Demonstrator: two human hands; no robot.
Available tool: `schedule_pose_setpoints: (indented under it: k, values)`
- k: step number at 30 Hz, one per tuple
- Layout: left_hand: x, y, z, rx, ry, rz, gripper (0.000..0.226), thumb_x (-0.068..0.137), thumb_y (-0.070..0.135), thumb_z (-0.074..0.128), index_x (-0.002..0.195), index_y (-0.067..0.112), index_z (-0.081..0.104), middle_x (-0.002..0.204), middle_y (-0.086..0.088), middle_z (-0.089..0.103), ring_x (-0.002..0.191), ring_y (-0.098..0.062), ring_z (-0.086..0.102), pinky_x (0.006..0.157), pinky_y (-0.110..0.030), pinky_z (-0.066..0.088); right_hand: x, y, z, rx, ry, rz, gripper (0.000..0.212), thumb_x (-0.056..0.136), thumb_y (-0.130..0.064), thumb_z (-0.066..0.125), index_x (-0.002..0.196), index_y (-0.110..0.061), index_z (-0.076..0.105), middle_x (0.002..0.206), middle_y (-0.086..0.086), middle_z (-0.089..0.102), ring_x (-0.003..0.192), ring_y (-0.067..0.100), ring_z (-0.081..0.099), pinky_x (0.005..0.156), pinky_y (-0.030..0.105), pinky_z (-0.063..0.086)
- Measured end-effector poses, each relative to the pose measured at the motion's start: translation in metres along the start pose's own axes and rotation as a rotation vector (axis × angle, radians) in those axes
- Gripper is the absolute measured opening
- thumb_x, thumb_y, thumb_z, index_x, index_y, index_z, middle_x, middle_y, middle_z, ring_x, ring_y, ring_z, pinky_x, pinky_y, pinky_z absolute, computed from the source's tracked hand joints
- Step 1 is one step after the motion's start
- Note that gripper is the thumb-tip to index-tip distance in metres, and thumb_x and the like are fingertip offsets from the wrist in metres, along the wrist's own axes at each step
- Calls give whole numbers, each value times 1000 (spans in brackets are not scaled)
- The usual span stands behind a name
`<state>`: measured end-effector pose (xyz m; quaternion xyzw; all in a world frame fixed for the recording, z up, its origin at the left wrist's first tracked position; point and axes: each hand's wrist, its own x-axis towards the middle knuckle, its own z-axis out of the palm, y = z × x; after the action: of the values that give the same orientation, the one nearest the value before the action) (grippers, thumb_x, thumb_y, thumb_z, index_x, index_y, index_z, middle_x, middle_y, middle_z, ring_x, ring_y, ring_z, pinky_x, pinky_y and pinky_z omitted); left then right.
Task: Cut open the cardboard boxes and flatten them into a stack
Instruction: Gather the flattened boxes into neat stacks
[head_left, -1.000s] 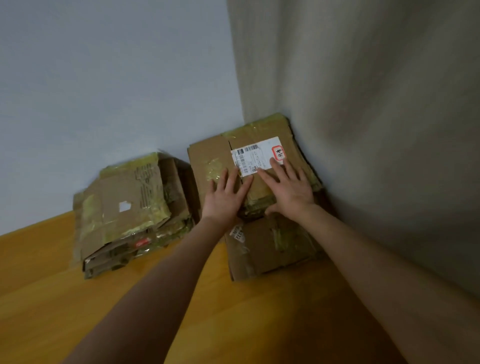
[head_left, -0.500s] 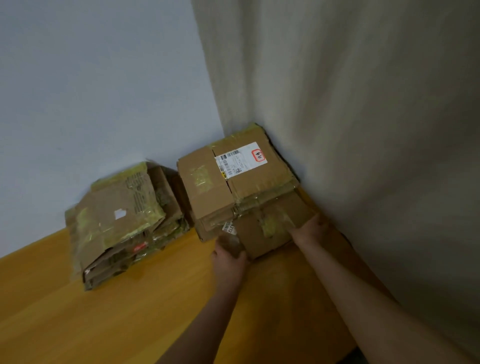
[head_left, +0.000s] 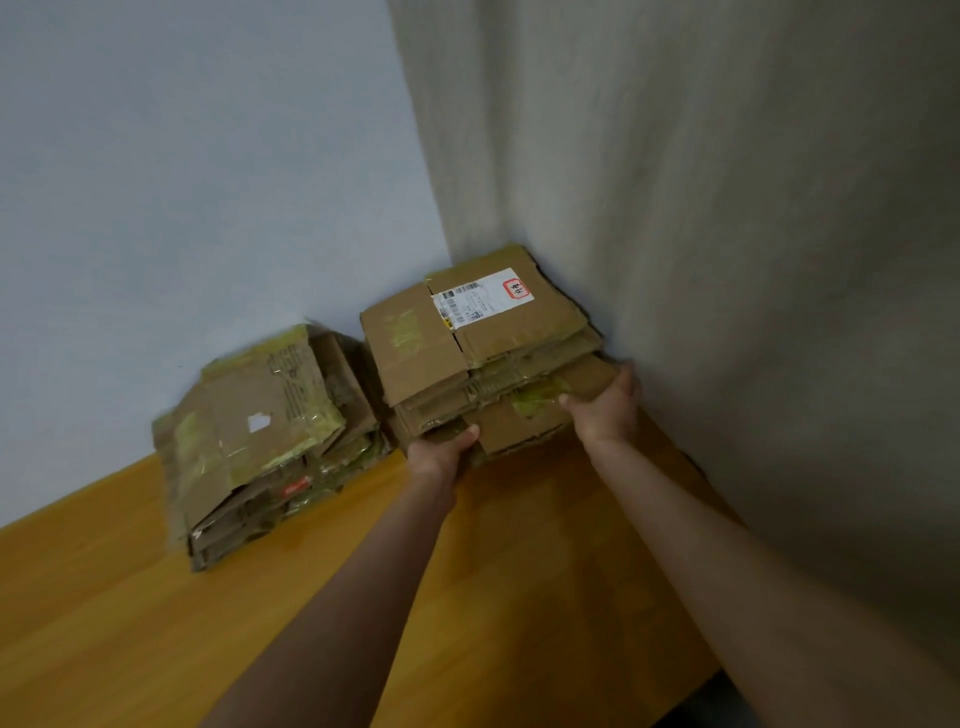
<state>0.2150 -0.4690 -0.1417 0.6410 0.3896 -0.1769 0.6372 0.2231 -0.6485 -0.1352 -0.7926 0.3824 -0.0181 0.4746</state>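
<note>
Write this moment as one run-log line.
left hand: grips corner stack front | right hand: grips corner stack side | other stack: untouched, beside it

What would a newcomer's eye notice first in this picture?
The left hand and the right hand grip the near edge of a stack of flattened boxes in the corner. Its white label stands out on top. A second stack sits to its left on the wooden surface.

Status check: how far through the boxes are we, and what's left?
Done: two piles of flattened cardboard, the left stack and the corner stack. In hand: the left hand and right hand grip the corner stack's lower front edge. Left: no uncut box is in view, so perhaps only squaring up.
</note>
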Motion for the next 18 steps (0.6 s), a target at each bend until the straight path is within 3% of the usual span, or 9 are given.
schedule_pose_setpoints:
  k: [2,3,6,7,9,11,14,16,18]
  values:
    - [-1,-9,-2,19,7,-23,37,76,17,81,96,2,54,103,-16,63,93,-32,64,87,-41,55,-4,14,3,154,61,145,95,83,-22,74,153,-11,11,156,14,23,136,35,36,105,40,38]
    - [-2,-14,-4,30,7,-26,39,78,17,80,102,3,53,107,-16,62,95,-32,62,88,-41,54,-6,20,4,233,73,260,90,86,-26,71,152,-8,13,153,17,29,133,36,41,104,42,39]
    - [-5,-25,-9,174,9,37,43,83,19,75,118,5,54,122,-15,59,103,-30,60,88,-40,52,-10,32,14,418,-56,528,60,94,-16,59,145,-1,29,135,19,48,97,33,60,93,43,51]
    - [-6,-29,-10,324,41,103,48,85,23,73,125,6,52,130,-14,54,112,-31,56,94,-40,49,-11,34,18,409,-101,537,51,94,-8,58,139,1,37,128,18,53,91,32,61,89,43,53]
    - [-10,-34,-13,762,196,321,57,87,31,70,133,8,46,139,-12,40,127,-29,43,101,-37,43,-9,35,24,336,-135,497,40,91,-1,59,129,4,47,124,20,58,101,36,62,88,46,54]
    - [-14,-33,-18,1041,323,585,53,87,30,66,132,11,45,134,-11,41,126,-28,41,97,-36,46,-6,34,26,305,-154,475,35,90,0,60,123,5,52,122,21,60,103,36,63,88,45,54]
    - [-14,-22,-17,1118,357,836,40,84,24,64,121,11,53,117,-10,49,109,-28,48,80,-33,48,-3,33,23,257,-135,456,31,89,1,61,119,6,54,119,19,61,101,33,62,78,33,51]
    - [-13,-11,-6,1225,288,1017,45,85,26,63,126,12,51,118,-9,49,108,-25,48,88,-33,43,-1,30,22,189,-126,417,34,88,0,62,121,8,54,122,19,60,108,33,61,76,29,46]
    - [-7,1,9,1376,202,1124,73,84,37,64,146,16,31,138,-9,39,127,-26,39,109,-39,31,1,20,20,145,-112,371,44,88,-3,64,128,7,49,129,19,57,117,33,57,82,30,46]
